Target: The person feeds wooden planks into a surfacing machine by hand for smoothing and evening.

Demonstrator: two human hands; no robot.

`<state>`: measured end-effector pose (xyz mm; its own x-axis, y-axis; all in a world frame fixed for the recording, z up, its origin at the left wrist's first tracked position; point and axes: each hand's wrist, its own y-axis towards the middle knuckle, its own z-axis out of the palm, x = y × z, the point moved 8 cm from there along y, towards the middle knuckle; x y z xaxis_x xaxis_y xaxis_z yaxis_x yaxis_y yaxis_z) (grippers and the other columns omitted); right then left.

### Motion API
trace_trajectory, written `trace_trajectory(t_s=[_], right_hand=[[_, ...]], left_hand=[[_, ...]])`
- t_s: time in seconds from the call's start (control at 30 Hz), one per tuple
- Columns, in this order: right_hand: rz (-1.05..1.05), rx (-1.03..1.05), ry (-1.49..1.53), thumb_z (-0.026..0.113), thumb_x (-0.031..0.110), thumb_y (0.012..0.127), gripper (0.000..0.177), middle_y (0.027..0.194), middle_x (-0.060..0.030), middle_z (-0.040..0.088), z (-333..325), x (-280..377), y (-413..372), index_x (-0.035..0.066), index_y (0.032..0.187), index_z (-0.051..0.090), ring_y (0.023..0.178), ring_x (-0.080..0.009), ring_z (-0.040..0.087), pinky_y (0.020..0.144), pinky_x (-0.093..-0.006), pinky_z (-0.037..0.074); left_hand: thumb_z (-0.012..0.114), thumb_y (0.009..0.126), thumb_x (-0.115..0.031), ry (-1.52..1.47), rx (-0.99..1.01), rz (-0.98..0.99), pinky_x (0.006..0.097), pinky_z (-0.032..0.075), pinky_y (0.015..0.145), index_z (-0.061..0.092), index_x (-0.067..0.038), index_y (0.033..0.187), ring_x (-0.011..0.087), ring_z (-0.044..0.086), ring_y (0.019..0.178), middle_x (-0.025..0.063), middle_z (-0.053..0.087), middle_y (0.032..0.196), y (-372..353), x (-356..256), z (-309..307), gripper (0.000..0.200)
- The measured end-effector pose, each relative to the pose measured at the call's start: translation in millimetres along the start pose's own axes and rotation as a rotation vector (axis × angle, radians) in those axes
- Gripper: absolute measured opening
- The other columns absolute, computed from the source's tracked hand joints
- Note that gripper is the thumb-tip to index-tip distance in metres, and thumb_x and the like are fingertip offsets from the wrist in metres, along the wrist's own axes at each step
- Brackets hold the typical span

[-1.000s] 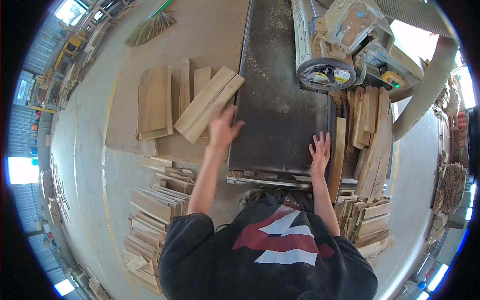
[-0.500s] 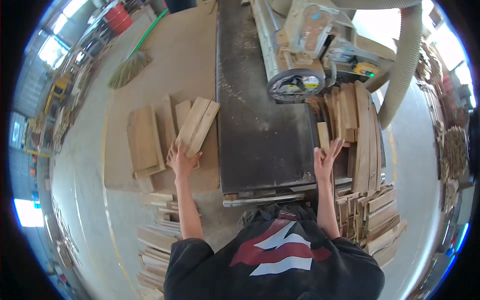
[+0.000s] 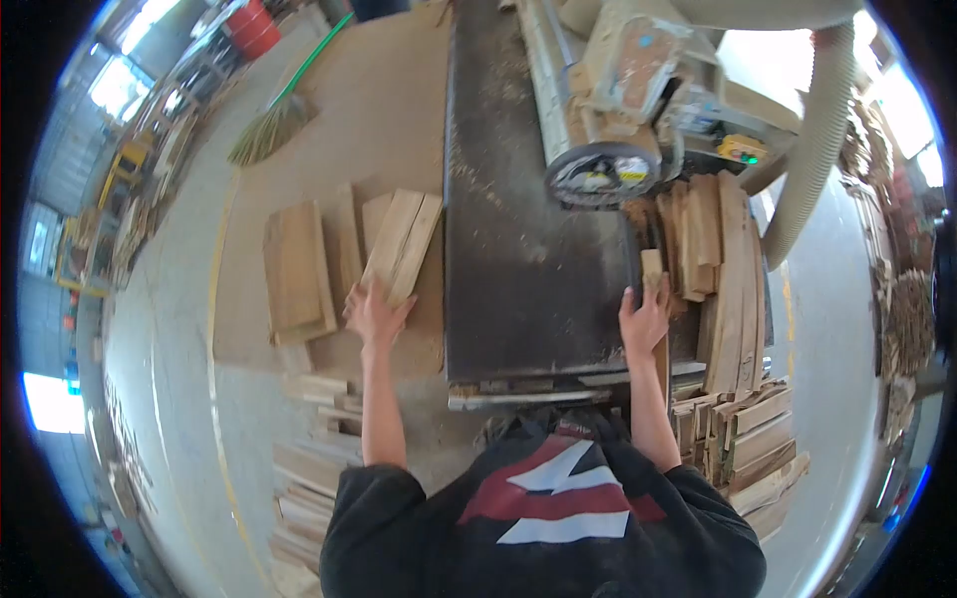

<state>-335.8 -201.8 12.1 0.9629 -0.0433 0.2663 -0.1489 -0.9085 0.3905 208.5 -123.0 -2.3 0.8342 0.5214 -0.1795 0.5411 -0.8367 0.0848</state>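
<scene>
My left hand (image 3: 376, 313) rests with spread fingers on the near end of a pale wooden board (image 3: 402, 245) that lies on a pile of boards left of the dark saw table (image 3: 528, 269). My right hand (image 3: 645, 321) grips the near end of a narrow wooden strip (image 3: 653, 271) standing on edge at the table's right side. Beyond it the round blade guard (image 3: 601, 173) of the saw sits over the table.
More boards (image 3: 297, 269) lie flat on the floor to the left, and cut boards are stacked at lower left (image 3: 309, 468) and right (image 3: 733, 299). A corrugated dust hose (image 3: 812, 149) curves down at the right. A broom (image 3: 274, 125) lies on the floor.
My left hand moved left and down from the table edge onto the board on the pile. My right hand rose off the table and closed on the narrow strip.
</scene>
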Motion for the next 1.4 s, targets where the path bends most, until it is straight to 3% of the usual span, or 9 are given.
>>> trace_trajectory(t_s=[0.13,0.2,0.4,0.6,0.7,0.77,0.87,1.1,1.4], right_hand=[[-0.054,-0.035,0.215,0.066,0.025,0.099,0.036,0.156,-0.0236,0.047,-12,8,-19,0.008,0.132,0.068,0.144,-0.0442,0.045,0.112,-0.0539,0.045],[-0.006,0.016,0.409,0.067,0.022,0.1,0.034,0.156,-0.0229,0.047,-19,12,-35,0.007,0.13,0.069,0.147,-0.0436,0.041,0.114,-0.0518,0.044],[-0.066,0.383,0.716,0.068,0.021,0.101,0.028,0.153,-0.0177,0.053,-13,46,-56,0.004,0.123,0.072,0.14,-0.0365,0.053,0.111,-0.045,0.046],[-0.351,0.664,0.779,0.064,0.022,0.103,0.028,0.142,-0.0184,0.06,-13,110,-75,0.003,0.123,0.071,0.128,-0.0386,0.06,0.1,-0.0428,0.053],[-0.355,0.878,0.839,0.06,0.026,0.105,0.032,0.138,-0.0206,0.062,0,124,-93,0.001,0.123,0.07,0.128,-0.0386,0.06,0.099,-0.0433,0.053],[-0.393,0.897,0.882,0.055,0.03,0.108,0.039,0.128,-0.0241,0.067,0,132,-104,0.001,0.131,0.066,0.122,-0.0406,0.063,0.098,-0.0421,0.053],[-0.055,1.222,0.912,0.055,0.034,0.108,0.058,0.098,-0.0254,0.073,13,137,-130,0.005,0.156,0.043,0.095,-0.0385,0.074,0.087,-0.0397,0.055],[-0.053,1.385,0.661,0.061,0.029,0.104,0.075,0.076,-0.0144,0.071,26,121,-150,0.008,0.165,0.024,0.058,-0.0226,0.07,0.06,-0.0359,0.058],[0.212,1.31,0.711,0.062,0.027,0.103,0.078,0.075,-0.0168,0.071,15,62,-159,0.015,0.168,0.018,0.056,-0.021,0.069,0.05,-0.0336,0.055]], left_hand=[[0.083,0.076,-0.059,-0.168,0.198,-0.279,0.0568,0.039,0.11,0.053,-0.012,0.151,0.043,0.051,0.13,0.028,0.053,0.14,-34,-42,-19,0.093],[0.078,0.082,-0.061,-1.154,0.42,-0.315,0.0572,0.046,0.108,0.049,-0.007,0.152,0.0434,0.058,0.127,0.0207,0.059,0.141,-48,-27,74,0.093],[0.06,0.095,-0.054,-2.672,0.79,-0.326,0.0543,0.051,0.104,0.05,-0.005,0.15,0.0415,0.062,0.124,0.0221,0.059,0.14,-143,-135,-5,0.074],[0.053,0.1,-0.061,-3.113,1.01,-0.764,0.062,0.044,0.111,0.044,-0.004,0.154,0.0454,0.051,0.137,0.0237,0.045,0.156,-183,-145,15,0.079],[0.047,0.104,-0.06,-2.597,0.793,-0.654,0.0602,0.045,0.111,0.038,-0.006,0.159,0.0425,0.052,0.136,0.0235,0.042,0.16,-182,-116,33,0.077],[0.053,0.107,-0.041,-2.45,0.757,-0.79,0.052,0.048,0.109,0.033,-0.006,0.161,0.0345,0.054,0.137,0.0203,0.046,0.157,-190,-94,67,0.067],[0.068,0.098,-0.002,-1.681,0.45,-0.359,0.036,0.05,0.107,0.025,-0.003,0.164,0.0239,0.061,0.128,0.0152,0.058,0.145,-180,-92,41,0.079],[0.07,0.098,-0.009,-1.358,0.429,0.021,0.0357,0.053,0.1,0.012,-0.003,0.166,0.0241,0.067,0.12,0.0169,0.064,0.138,-180,-110,59,0.09],[0.074,0.094,-0.041,-0.5,0.73,0.315,0.0518,0.058,0.073,-0.004,-0.003,0.165,0.0513,0.071,0.085,0.0338,0.072,0.092,-165,-173,44,0.112]])
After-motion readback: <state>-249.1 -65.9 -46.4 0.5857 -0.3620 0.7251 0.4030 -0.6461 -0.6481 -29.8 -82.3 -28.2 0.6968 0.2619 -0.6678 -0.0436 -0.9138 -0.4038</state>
